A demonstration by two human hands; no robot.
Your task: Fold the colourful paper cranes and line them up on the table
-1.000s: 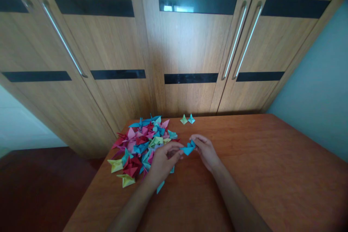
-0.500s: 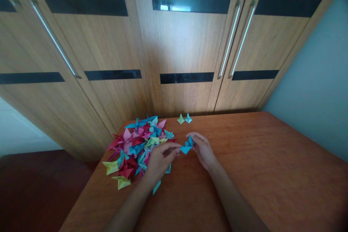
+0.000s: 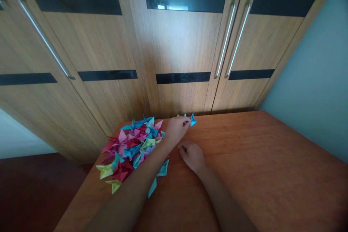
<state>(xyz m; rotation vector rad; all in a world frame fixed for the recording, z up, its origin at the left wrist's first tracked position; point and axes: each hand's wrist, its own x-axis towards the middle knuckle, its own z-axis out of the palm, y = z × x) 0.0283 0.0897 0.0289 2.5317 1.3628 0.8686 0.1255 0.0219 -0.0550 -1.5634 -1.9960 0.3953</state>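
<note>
My left hand [image 3: 176, 129] reaches to the far edge of the table, thumb and fingers pinched at the left side of a blue origami crane [image 3: 193, 120]. Two pale paper cranes beside it are mostly hidden behind that hand, with only their tips showing. Nearer to me, my right hand [image 3: 193, 156] rests on the table with its fingers curled in, and nothing shows in them. Under and left of my left forearm spreads a pile of folded paper cranes [image 3: 132, 150] in red, pink, blue, yellow and green.
The brown wooden table [image 3: 244, 159] backs onto a wooden wardrobe [image 3: 182, 43] with long metal handles and dark strips. A pale blue wall [image 3: 312, 79] stands at the right. One blue-green paper piece [image 3: 152, 187] lies at the pile's near edge.
My left hand has carried the blue crane away from me to the row at the back. My right hand has let go of it and come down towards the table. The view has shifted slightly.
</note>
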